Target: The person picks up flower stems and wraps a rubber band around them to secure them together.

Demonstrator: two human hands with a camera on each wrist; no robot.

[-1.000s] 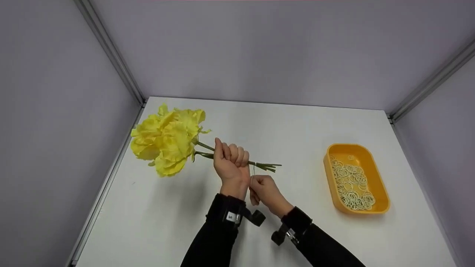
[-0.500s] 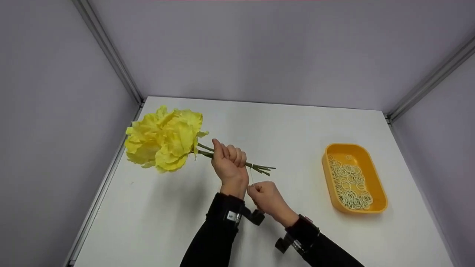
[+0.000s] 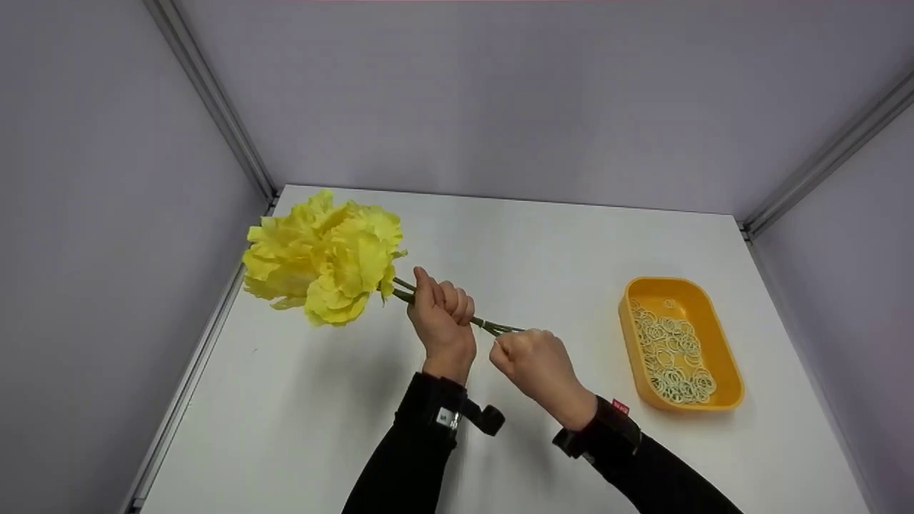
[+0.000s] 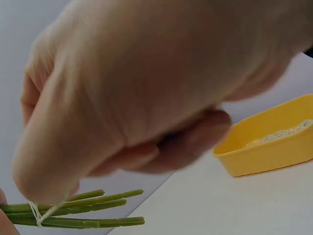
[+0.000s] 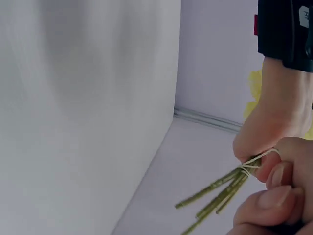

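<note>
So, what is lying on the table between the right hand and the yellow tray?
Nothing: in the head view the white table is bare between the right hand and the yellow tray.
</note>
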